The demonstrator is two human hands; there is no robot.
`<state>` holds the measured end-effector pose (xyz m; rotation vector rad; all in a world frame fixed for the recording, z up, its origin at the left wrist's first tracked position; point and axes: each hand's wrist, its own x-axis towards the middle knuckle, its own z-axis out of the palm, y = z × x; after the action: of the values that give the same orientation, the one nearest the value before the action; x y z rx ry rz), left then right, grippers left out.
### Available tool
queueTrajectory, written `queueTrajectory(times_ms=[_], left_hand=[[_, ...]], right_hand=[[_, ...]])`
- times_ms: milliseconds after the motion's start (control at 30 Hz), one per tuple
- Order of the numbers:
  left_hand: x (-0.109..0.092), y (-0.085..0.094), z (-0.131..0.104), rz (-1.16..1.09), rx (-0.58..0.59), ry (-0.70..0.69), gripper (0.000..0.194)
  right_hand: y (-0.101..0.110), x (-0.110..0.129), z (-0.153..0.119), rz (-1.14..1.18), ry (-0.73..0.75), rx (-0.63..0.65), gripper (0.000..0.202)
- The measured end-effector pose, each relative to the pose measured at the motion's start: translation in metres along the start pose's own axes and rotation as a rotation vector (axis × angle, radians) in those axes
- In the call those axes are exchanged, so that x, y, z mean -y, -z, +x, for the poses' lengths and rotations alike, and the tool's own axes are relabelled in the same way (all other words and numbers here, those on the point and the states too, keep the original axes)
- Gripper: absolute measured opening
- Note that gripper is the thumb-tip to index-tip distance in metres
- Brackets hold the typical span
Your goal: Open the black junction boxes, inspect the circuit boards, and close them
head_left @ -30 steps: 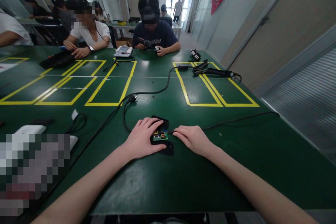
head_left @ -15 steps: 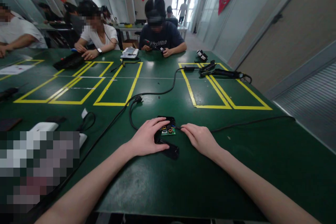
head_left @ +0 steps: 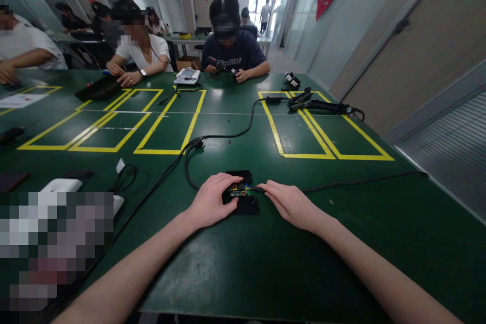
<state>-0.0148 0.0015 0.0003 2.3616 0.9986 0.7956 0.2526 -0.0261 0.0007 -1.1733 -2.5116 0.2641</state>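
Note:
A small green circuit board [head_left: 243, 194] with copper-ringed coils sits in front of me between two black plastic case parts. One case part [head_left: 248, 206] lies on the near side, the other [head_left: 243, 175] on the far side. My left hand [head_left: 212, 201] curls round the left end of this assembly, thumb on the near part and fingers over the far one; its palm hides that end. At the right end, my right hand [head_left: 290, 203] pinches a black cable [head_left: 259, 189] where it meets the board. Colored wires show beside the cable tip.
The cable's long run [head_left: 360, 181] crosses the green table [head_left: 322, 273] to the right. A black plug [head_left: 197, 143] and cord lie ahead on the left. Yellow tape outlines [head_left: 307, 154] mark the table. A black corded tool [head_left: 322, 105] lies far right. Other people sit opposite.
The near case part has turned level and come up against the board. My left thumb has drawn in. The board sits slightly further left, and the plug has shifted a little left.

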Motion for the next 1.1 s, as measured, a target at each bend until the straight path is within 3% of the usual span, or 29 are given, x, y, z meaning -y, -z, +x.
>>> queueTrajectory(times_ms=[200,333,400,633,800,967,1100], left_hand=[[0.004,0.023,0.003,-0.059,0.005,-0.015,0.033],[0.014,0.043,0.006,0.037,0.241,0.106,0.014],[0.018,0.046,0.007,0.09,0.3,0.135,0.009],[0.014,0.049,0.009,-0.095,0.302,0.219,0.026],[0.005,0.057,0.01,-0.256,0.412,0.284,0.038],[0.003,0.058,0.009,-0.299,0.53,0.356,0.037],[0.003,0.055,0.007,-0.313,0.538,0.383,0.032]], right_hand=[[0.004,0.0,-0.003,0.026,-0.001,0.041,0.046],[0.004,-0.003,-0.004,0.057,-0.029,0.048,0.046],[0.004,-0.004,-0.004,0.069,-0.034,0.042,0.043],[0.006,-0.009,-0.002,0.098,-0.069,-0.045,0.031],[0.009,-0.005,-0.002,0.186,-0.105,-0.107,0.034],[0.007,-0.004,-0.004,0.216,-0.055,-0.054,0.046],[0.003,-0.001,-0.004,0.21,-0.042,-0.018,0.045]])
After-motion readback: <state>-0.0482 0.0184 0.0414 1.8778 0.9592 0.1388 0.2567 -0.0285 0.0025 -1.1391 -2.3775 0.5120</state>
